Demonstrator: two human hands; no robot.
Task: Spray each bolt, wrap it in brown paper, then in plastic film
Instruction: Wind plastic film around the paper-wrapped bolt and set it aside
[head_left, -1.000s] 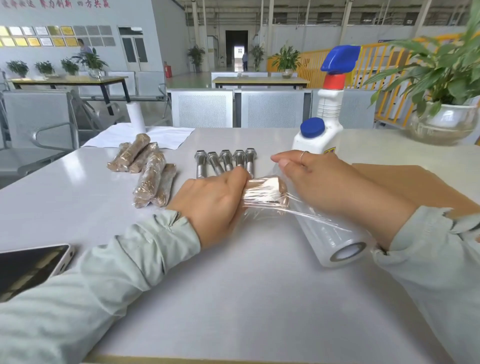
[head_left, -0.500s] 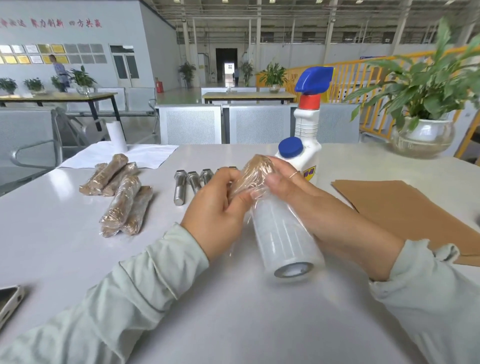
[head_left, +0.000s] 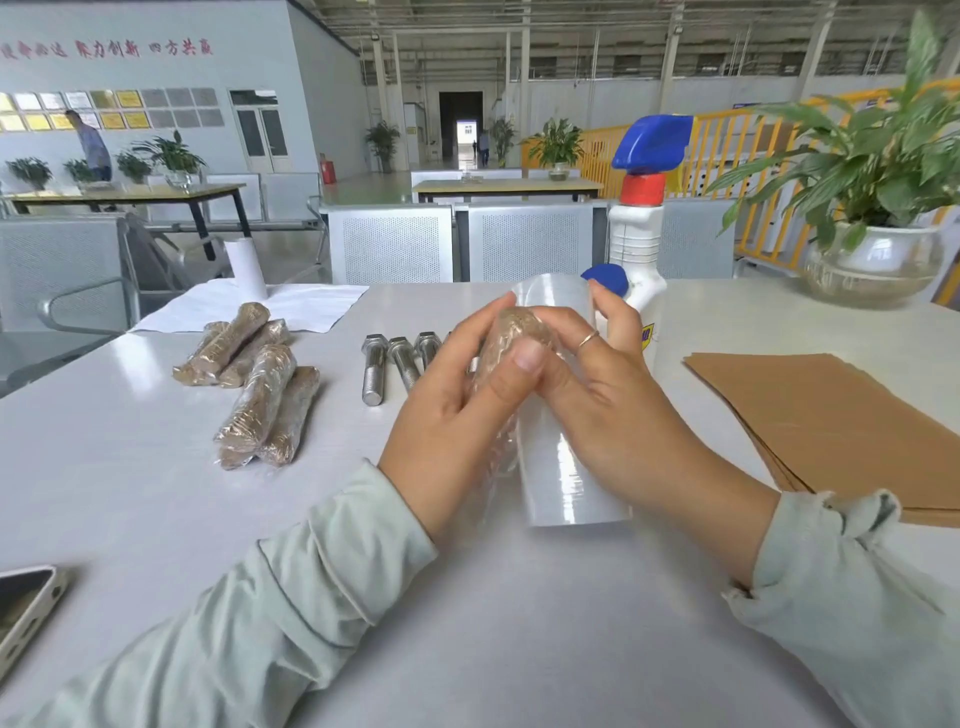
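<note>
Film step now: my left hand (head_left: 457, 415) & right hand (head_left: 597, 395) both pinch the paper-wrapped bolt (head_left: 511, 338), held up above the bench (head_left: 130, 493), fingers curled round it, film roll (head_left: 566, 467) just behind. To do it well I'd keep the film taut, turn the bolt w/ fingertips, overlap each pass, cover both ends, then tear clean. Done bundles (head_left: 260, 384) lie left; bare bolts (head_left: 395, 364) wait.

White table (head_left: 156, 519); bolts (head_left: 387, 366); paper (head_left: 831, 415)

Left: wrapped bolts (head_left: 260, 395) and bare bolts (head_left: 387, 364) block.
Right: paper sheets (head_left: 841, 415).
Behind: spray bottle (head_left: 641, 228).
Near desk (head_left: 519, 613): open.
</note>
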